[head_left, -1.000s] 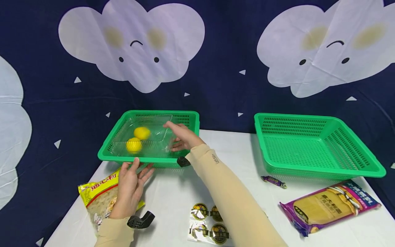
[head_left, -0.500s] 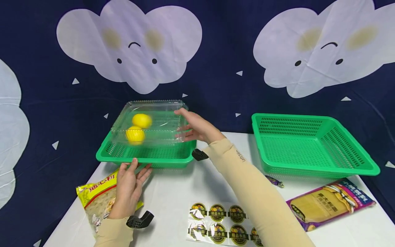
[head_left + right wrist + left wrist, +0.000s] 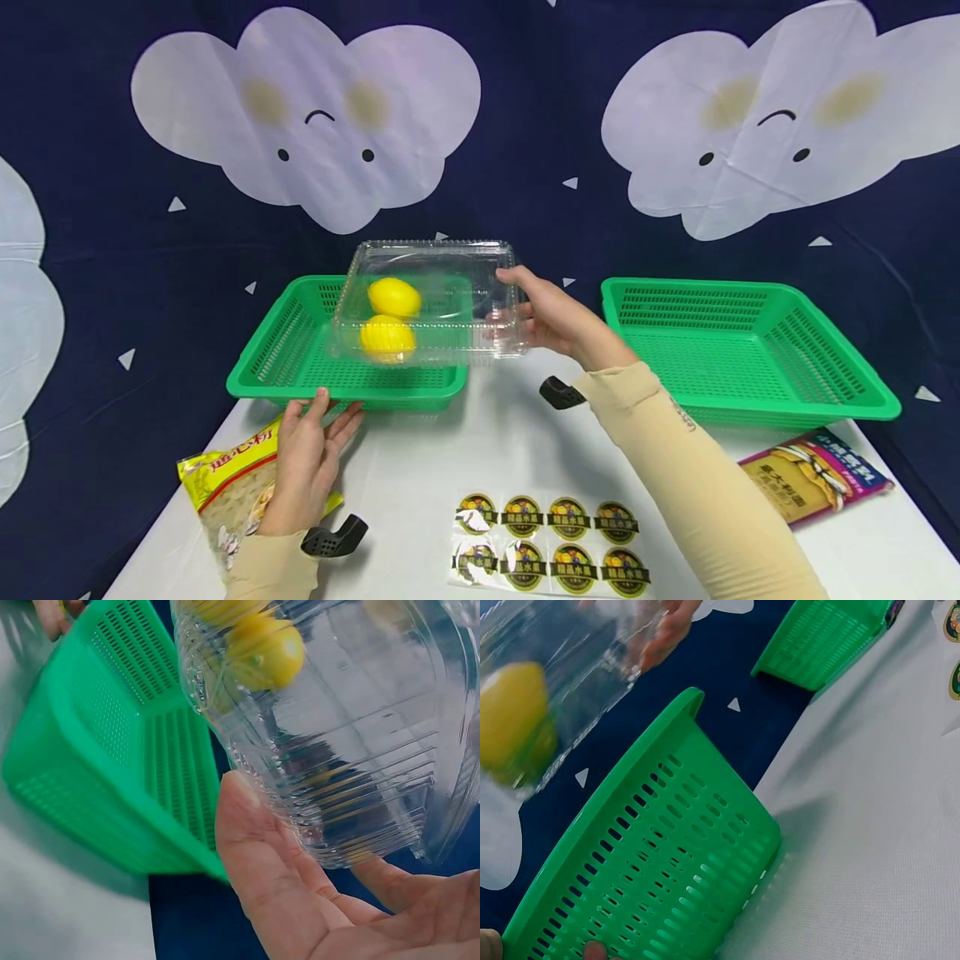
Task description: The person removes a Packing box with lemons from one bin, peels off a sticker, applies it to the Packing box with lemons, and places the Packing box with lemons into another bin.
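My right hand (image 3: 558, 321) grips the right end of a clear plastic clamshell box (image 3: 450, 287), thumb on the near side and fingers underneath. Two yellow lemons (image 3: 393, 297) lie in the box's left part; one lemon (image 3: 266, 656) shows through its wall in the right wrist view. The box is raised above a green plastic basket (image 3: 281, 350) and overlaps its right half from the head. At that basket's front edge is my left hand (image 3: 307, 454), its thumb at the rim and its fingers by the slotted outer wall (image 3: 652, 877).
Another green basket (image 3: 705, 367) stands at the right. A yellow food bag (image 3: 232, 483) lies beside my left hand, and a purple pasta packet (image 3: 813, 479) lies beyond my right sleeve. A sheet of round stickers (image 3: 547, 546) is at the front of the white table (image 3: 405, 500).
My right hand has lifted the clamshell box with the lemons up out of the left basket and carried it rightward. The left hand has stayed at the basket's front rim.
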The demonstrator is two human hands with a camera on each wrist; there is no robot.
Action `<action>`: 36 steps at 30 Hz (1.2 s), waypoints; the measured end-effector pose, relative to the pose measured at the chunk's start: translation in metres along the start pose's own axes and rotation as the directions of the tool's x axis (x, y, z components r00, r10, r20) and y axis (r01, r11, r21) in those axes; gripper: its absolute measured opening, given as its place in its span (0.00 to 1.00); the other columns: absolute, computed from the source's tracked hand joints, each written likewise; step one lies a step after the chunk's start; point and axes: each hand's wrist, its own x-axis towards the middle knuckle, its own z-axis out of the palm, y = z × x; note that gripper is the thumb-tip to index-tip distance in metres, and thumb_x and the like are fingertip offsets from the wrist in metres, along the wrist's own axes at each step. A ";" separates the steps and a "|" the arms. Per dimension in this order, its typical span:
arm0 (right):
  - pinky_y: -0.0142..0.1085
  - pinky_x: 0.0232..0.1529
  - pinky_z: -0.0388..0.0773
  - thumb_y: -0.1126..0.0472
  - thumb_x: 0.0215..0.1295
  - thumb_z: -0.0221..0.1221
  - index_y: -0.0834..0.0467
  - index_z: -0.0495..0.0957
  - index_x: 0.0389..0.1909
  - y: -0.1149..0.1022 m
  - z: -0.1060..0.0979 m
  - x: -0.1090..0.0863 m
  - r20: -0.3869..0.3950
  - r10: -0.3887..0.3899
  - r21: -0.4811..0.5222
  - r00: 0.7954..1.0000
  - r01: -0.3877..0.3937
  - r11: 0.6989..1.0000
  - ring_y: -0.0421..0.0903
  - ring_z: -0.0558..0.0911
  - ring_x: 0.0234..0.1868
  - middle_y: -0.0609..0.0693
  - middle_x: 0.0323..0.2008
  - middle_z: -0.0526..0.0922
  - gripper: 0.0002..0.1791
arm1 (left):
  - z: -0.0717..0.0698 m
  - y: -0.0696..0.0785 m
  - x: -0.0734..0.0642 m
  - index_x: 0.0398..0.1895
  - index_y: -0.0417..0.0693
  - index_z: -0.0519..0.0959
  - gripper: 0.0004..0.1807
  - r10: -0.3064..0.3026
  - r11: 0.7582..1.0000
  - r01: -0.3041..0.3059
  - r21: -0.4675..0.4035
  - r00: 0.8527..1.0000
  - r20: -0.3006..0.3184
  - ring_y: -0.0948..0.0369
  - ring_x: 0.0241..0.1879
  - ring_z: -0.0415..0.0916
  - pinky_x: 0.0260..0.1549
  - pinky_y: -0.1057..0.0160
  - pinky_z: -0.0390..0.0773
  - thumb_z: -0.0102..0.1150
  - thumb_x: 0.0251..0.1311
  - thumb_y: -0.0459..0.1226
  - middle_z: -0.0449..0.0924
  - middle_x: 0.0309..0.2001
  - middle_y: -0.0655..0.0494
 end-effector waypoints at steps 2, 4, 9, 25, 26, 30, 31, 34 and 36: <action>0.51 0.58 0.88 0.37 0.77 0.50 0.43 0.46 0.88 0.006 -0.009 -0.009 0.004 -0.011 0.012 1.000 0.011 1.000 0.43 0.90 0.36 0.69 0.72 0.73 0.44 | 0.000 -0.001 0.000 0.59 0.63 0.70 0.10 0.009 1.000 -0.009 0.007 1.000 -0.005 0.63 0.45 0.90 0.52 0.61 0.90 0.48 0.82 0.49 0.73 0.56 0.56; 0.53 0.56 0.90 0.38 0.79 0.49 0.45 0.48 0.87 0.012 -0.018 -0.017 0.006 -0.023 0.034 1.000 0.023 0.999 0.52 0.93 0.47 0.71 0.72 0.72 0.42 | 0.000 -0.001 0.000 0.60 0.60 0.70 0.11 0.019 1.000 -0.019 0.013 1.000 -0.015 0.62 0.45 0.90 0.53 0.61 0.90 0.48 0.82 0.49 0.73 0.55 0.56; 0.53 0.54 0.91 0.40 0.81 0.47 0.49 0.47 0.88 0.027 -0.035 -0.034 -0.009 -0.036 0.064 0.999 0.037 0.997 0.54 0.92 0.49 0.76 0.73 0.69 0.41 | 0.000 -0.002 0.000 0.60 0.55 0.69 0.13 0.025 1.000 -0.025 0.014 0.999 -0.022 0.62 0.45 0.89 0.53 0.61 0.90 0.49 0.82 0.48 0.75 0.52 0.57; 0.45 0.52 0.92 0.42 0.86 0.41 0.56 0.41 0.88 0.073 -0.063 -0.082 -0.032 -0.054 0.015 0.998 0.054 0.998 0.48 0.92 0.48 0.74 0.66 0.78 0.41 | -0.001 0.000 -0.003 0.56 0.54 0.67 0.11 0.005 1.000 -0.005 -0.003 1.000 0.027 0.60 0.47 0.89 0.55 0.62 0.89 0.48 0.82 0.48 0.74 0.52 0.57; 0.45 0.52 0.92 0.42 0.86 0.41 0.56 0.42 0.88 0.076 -0.064 -0.085 -0.032 -0.055 0.012 0.998 0.055 0.998 0.47 0.92 0.48 0.73 0.65 0.80 0.41 | -0.002 0.000 -0.003 0.56 0.54 0.67 0.12 0.002 1.000 -0.002 -0.010 1.000 0.031 0.60 0.47 0.89 0.56 0.62 0.89 0.49 0.82 0.48 0.74 0.51 0.57; 0.45 0.54 0.91 0.41 0.86 0.43 0.56 0.42 0.88 0.087 -0.066 -0.096 -0.026 -0.054 0.013 0.998 0.054 0.998 0.47 0.92 0.50 0.69 0.63 0.82 0.42 | -0.004 0.001 -0.004 0.57 0.54 0.66 0.13 0.003 1.000 -0.002 -0.017 0.999 0.047 0.60 0.49 0.90 0.56 0.62 0.88 0.50 0.81 0.48 0.74 0.51 0.57; 0.45 0.54 0.91 0.41 0.86 0.43 0.56 0.42 0.88 0.090 -0.066 -0.098 -0.024 -0.051 0.015 0.998 0.051 0.999 0.48 0.92 0.50 0.68 0.63 0.83 0.42 | -0.004 0.001 -0.004 0.58 0.54 0.66 0.13 0.004 1.000 -0.003 -0.022 0.999 0.046 0.60 0.49 0.90 0.56 0.62 0.89 0.50 0.81 0.48 0.73 0.50 0.57; 0.44 0.54 0.91 0.41 0.86 0.44 0.56 0.42 0.88 0.098 -0.067 -0.104 -0.024 -0.044 0.020 0.999 0.045 0.999 0.48 0.92 0.51 0.67 0.61 0.84 0.42 | -0.004 0.000 -0.004 0.59 0.54 0.67 0.14 0.007 1.000 -0.006 -0.029 0.999 0.046 0.59 0.48 0.90 0.54 0.62 0.89 0.51 0.81 0.48 0.74 0.49 0.57; 0.44 0.53 0.91 0.41 0.86 0.44 0.56 0.42 0.88 0.102 -0.067 -0.108 -0.035 -0.034 0.028 0.999 0.035 0.999 0.48 0.92 0.50 0.64 0.59 0.86 0.42 | -0.003 -0.001 -0.004 0.60 0.53 0.67 0.15 0.007 0.999 -0.006 -0.034 0.999 0.039 0.59 0.48 0.90 0.53 0.62 0.90 0.51 0.80 0.48 0.74 0.50 0.56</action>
